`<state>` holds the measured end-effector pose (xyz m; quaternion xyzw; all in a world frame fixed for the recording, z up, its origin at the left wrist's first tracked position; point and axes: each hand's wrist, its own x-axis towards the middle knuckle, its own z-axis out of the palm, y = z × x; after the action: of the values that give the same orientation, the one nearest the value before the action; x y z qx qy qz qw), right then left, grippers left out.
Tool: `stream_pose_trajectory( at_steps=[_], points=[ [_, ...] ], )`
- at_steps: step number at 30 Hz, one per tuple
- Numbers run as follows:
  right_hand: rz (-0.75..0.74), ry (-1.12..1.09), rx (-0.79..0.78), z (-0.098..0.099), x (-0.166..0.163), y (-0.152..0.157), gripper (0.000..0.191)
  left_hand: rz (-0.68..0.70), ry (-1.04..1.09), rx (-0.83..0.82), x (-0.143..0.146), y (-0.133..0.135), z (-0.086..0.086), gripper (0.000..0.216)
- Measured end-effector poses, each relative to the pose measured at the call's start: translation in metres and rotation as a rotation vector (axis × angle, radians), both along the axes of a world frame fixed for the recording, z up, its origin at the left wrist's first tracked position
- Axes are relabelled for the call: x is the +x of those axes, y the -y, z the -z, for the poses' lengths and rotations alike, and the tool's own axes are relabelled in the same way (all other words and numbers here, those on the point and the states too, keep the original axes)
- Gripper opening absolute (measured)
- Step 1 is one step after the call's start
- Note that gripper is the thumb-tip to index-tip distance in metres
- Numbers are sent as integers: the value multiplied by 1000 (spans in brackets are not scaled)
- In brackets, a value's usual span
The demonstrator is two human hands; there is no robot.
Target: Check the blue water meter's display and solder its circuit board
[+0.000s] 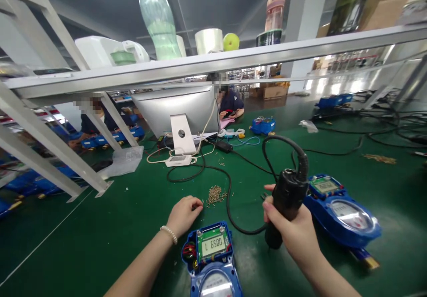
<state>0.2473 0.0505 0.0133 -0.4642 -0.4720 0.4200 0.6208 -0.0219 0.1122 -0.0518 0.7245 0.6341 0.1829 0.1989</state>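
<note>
Two bare hands are at work over the green table [133, 226], and from where I stand the left hand [184, 215] is at the small screws [216, 195], thumb and forefinger drawn close together at the heap's edge; whether a screw sits between them, I can't tell. The right hand [289, 226] is wrapped around a black electric screwdriver [287, 197], its tip pointing down, clear of everything. Just in front of the person lies a blue meter [213, 262], its display uncovered, with red wires [189, 250] bunched at one corner.

I'd take one screw at a time, by the head, so it sits straight on the bit. I'd hold the screwdriver upright, well off that bare display, and mind the black cord [228, 194] looping beside the heap: a tug could scatter it.
</note>
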Motion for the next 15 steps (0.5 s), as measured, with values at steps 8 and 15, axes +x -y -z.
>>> stream_pose_trajectory(
  at_steps=[8, 15],
  points=[
    [29, -67, -35, 5, -4, 9, 41, 82, -255, -150, 22, -31, 1, 7],
    [75, -83, 30, 18, -7, 12, 38, 71, -220, -110, 28, -32, -2, 7]
  ],
)
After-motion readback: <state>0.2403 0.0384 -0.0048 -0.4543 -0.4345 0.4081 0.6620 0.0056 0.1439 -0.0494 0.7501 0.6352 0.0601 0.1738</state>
